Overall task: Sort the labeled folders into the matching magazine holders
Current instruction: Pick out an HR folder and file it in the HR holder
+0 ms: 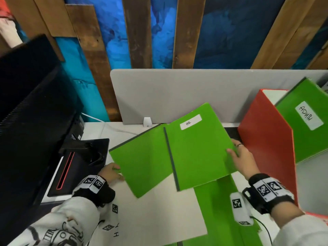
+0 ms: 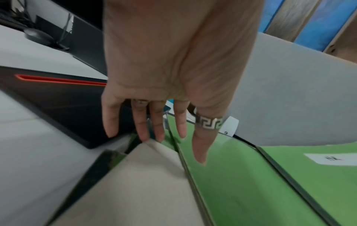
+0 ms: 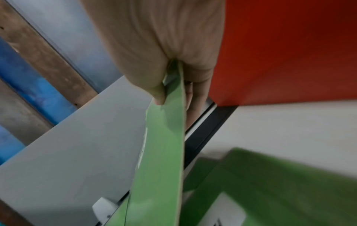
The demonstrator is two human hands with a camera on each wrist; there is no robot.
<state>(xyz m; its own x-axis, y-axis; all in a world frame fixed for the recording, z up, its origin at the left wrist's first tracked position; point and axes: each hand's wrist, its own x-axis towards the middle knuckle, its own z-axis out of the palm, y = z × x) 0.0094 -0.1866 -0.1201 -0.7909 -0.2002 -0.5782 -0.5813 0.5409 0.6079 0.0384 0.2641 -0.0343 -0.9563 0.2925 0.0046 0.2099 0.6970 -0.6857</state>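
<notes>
**Green HR folder pinched in the right hand, left hand flat beside the stack**

Nearest the head camera, two wrists in black bands with white coded tags reach forward over the white desk (image 1: 159, 219). The right hand (image 1: 244, 160) is raised, palm turned inward, and pinches the right edge of a bright green card folder with a white label reading HR (image 1: 198, 151): its thumb lies on the top face and the fingers (image 3: 195, 99) sit underneath, as the right wrist view shows edge-on. That folder is tilted, lifted clear of the desk, its dark spine towards the left.

The left hand (image 1: 111, 173) lies low with its fingers (image 2: 142, 126) straight and spread, holding nothing. The fingertips reach the left edge of a second plain green folder (image 1: 143, 162), which lies flat just under and to the left of the HR one; the thumb, with a patterned silver ring (image 2: 209, 123), extends over the green face. Whether it presses on the surface cannot be told.

A third green folder (image 1: 220, 213) lies on the desk beneath the right wrist. To the right stands a tall red magazine holder (image 1: 266, 132), just beside the right hand, with a green folder labelled ADMIN (image 1: 305, 125) leaning in it. A grey felt desk divider (image 1: 177, 95) closes the back. On the left stand a black monitor (image 1: 30, 103) and a flat black device with a red slot (image 1: 74, 167), close to the left hand.
</notes>
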